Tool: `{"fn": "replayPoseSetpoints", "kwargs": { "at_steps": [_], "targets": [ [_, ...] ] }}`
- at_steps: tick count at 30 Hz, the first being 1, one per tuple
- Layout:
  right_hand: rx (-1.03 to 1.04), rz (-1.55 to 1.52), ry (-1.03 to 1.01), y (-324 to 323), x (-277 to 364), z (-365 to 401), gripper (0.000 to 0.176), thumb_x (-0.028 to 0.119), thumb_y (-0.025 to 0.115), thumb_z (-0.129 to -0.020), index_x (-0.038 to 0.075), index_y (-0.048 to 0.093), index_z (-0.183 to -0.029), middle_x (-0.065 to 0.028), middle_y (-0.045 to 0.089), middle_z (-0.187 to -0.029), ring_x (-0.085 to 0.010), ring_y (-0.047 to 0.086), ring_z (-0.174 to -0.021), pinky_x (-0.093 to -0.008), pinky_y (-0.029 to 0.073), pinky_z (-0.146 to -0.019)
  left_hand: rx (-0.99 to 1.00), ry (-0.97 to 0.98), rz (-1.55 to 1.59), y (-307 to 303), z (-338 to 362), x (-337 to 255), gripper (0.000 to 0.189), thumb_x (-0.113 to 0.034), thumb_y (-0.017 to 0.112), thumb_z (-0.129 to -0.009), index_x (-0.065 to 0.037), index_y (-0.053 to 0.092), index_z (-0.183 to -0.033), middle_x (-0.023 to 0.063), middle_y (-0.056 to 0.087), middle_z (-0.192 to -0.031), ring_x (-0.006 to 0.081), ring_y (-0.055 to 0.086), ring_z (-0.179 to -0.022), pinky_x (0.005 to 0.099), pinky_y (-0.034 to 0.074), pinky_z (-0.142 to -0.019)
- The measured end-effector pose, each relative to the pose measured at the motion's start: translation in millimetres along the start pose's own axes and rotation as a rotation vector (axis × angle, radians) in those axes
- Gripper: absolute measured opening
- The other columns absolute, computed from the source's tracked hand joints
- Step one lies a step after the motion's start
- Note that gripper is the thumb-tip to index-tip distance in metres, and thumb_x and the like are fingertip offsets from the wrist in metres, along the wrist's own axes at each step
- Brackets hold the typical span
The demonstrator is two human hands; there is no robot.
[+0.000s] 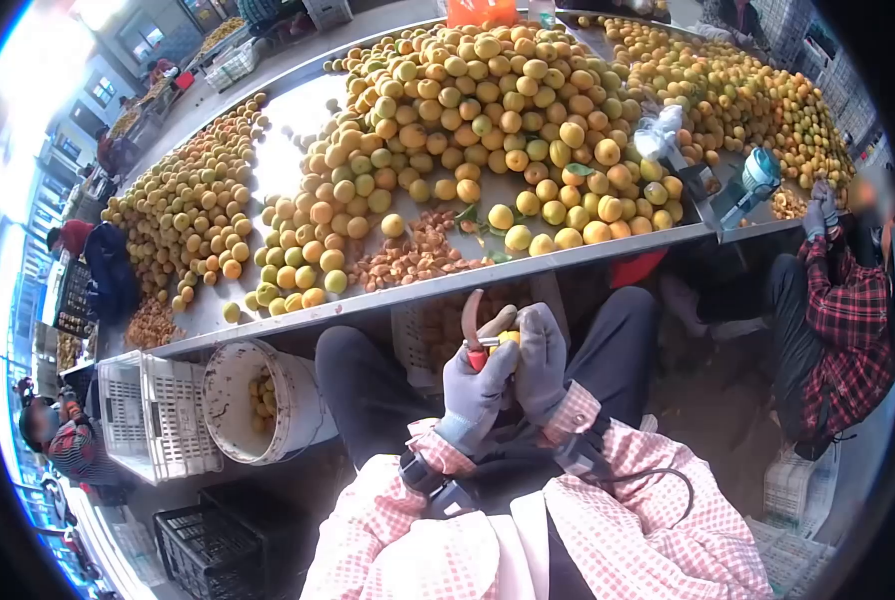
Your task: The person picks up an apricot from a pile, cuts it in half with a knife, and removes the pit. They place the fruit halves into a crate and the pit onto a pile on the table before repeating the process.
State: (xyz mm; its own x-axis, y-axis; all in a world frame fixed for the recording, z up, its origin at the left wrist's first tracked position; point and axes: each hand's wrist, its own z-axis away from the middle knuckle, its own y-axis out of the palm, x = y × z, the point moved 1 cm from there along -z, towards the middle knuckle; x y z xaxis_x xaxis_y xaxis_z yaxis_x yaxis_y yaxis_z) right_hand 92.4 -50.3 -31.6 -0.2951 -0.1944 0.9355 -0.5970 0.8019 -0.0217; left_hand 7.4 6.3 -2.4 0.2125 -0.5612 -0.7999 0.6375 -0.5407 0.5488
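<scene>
Both my hands wear grey gloves and meet in front of my knees, below the table's edge. My left hand [475, 395] is closed around the red handle of a curved knife [471, 318], its blade pointing up and away from me. My right hand [543, 360] is closed on a yellow apricot [509, 338], which sits between the two hands, mostly hidden by the fingers. The left fingers press close against the fruit's near side. Past the hands, a heap of apricots [478, 90] covers the metal table [408, 303], with a pile of brown pits [418, 255] near its edge.
At my left stand a white bucket [313, 410] with some apricots inside, white plastic crates [178, 420] and a black crate [208, 545]. A crate [413, 345] is partly hidden under the table. A person in a plaid shirt [848, 340] sits at the right, near a teal cup [761, 170].
</scene>
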Motion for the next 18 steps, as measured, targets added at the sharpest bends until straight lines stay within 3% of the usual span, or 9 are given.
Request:
{"fn": "replayPoseSetpoints", "kwargs": {
  "at_steps": [2,5,7,10,11,13,15,16,18],
  "targets": [
    [0.052,-0.576,0.443,1,8,-4,0.036,0.036,0.044,-0.101,0.002,0.056,-0.097,-0.0072,0.063,-0.084,-0.0148,0.058,-0.072,-0.0286,0.048,-0.071,0.075,0.018,-0.04,-7,-8,8,0.052,-0.016,0.069,-0.087,0.001,0.05,-0.132,0.0032,0.063,-0.11,0.0084,0.059,-0.095,0.0239,0.046,-0.086],
    [-0.03,-0.546,0.557,0,29,1,0.038,0.037,0.04,-0.102,0.002,0.055,-0.099,-0.0066,0.063,-0.082,-0.0123,0.059,-0.076,-0.0283,0.049,-0.072,0.181,0.071,-0.312,-6,3,-5,0.051,-0.003,0.068,-0.085,0.004,0.049,-0.132,0.006,0.058,-0.126,0.0113,0.056,-0.109,0.0249,0.043,-0.097],
    [-0.067,-0.688,0.495,0,23,5,0.028,0.028,0.049,-0.1,0.001,0.056,-0.096,-0.0083,0.062,-0.084,-0.0155,0.06,-0.079,-0.0274,0.048,-0.074,0.186,0.063,-0.291,-2,2,-2,0.056,-0.003,0.071,-0.084,0.003,0.047,-0.134,0.0066,0.058,-0.126,0.0115,0.056,-0.108,0.0248,0.042,-0.097],
    [-0.299,0.377,-0.037,6,-3,16,0.01,0.01,0.063,-0.086,0.002,0.058,-0.086,-0.0107,0.062,-0.085,-0.0246,0.06,-0.07,-0.0319,0.049,-0.065,0.174,0.067,-0.101,6,5,-3,0.054,-0.007,0.07,-0.086,0.002,0.047,-0.134,0.0074,0.058,-0.126,0.0117,0.055,-0.11,0.0263,0.042,-0.098],
    [-0.296,0.373,-0.04,-1,-2,13,0.01,0.01,0.063,-0.086,0.002,0.058,-0.086,-0.0107,0.062,-0.085,-0.0246,0.06,-0.07,-0.0319,0.049,-0.065,0.127,0.02,0.001,10,6,-5,0.052,-0.012,0.068,-0.088,0.0,0.048,-0.134,0.0056,0.06,-0.119,0.0088,0.058,-0.099,0.0235,0.045,-0.088],
    [0.062,0.075,-0.294,-14,36,-13,0.008,0.011,0.059,-0.088,0.004,0.056,-0.085,-0.0111,0.061,-0.084,-0.0266,0.061,-0.069,-0.0347,0.049,-0.061,0.074,-0.029,0.101,12,8,-8,0.049,-0.016,0.066,-0.09,-0.002,0.049,-0.134,0.0039,0.063,-0.113,0.006,0.06,-0.088,0.0208,0.049,-0.078],
    [0.066,0.02,-0.318,-12,41,-21,0.009,0.011,0.056,-0.088,0.005,0.054,-0.081,-0.0117,0.06,-0.081,-0.0275,0.06,-0.068,-0.0342,0.048,-0.058,0.045,-0.095,0.103,10,9,-10,0.047,-0.028,0.06,-0.094,-0.005,0.05,-0.133,-0.0023,0.064,-0.097,-0.0004,0.051,-0.061,0.0167,0.04,-0.051],
    [0.084,0.036,-0.342,-11,39,-25,0.011,0.01,0.054,-0.089,0.005,0.054,-0.08,-0.0117,0.06,-0.08,-0.026,0.059,-0.066,-0.0332,0.047,-0.058,0.055,-0.119,0.113,8,4,-5,0.048,-0.039,0.057,-0.094,-0.011,0.051,-0.132,-0.0079,0.055,-0.072,-0.0012,0.033,-0.045,0.0176,0.025,-0.04],
    [0.099,0.053,-0.374,-8,31,-27,0.013,0.009,0.053,-0.09,0.004,0.055,-0.078,-0.0116,0.06,-0.078,-0.0246,0.058,-0.064,-0.0322,0.047,-0.058,0.055,-0.212,0.26,1,1,-4,0.049,-0.043,0.056,-0.094,-0.013,0.051,-0.131,-0.0081,0.049,-0.065,0.0,0.031,-0.043,0.0183,0.025,-0.04]
  ]
}}
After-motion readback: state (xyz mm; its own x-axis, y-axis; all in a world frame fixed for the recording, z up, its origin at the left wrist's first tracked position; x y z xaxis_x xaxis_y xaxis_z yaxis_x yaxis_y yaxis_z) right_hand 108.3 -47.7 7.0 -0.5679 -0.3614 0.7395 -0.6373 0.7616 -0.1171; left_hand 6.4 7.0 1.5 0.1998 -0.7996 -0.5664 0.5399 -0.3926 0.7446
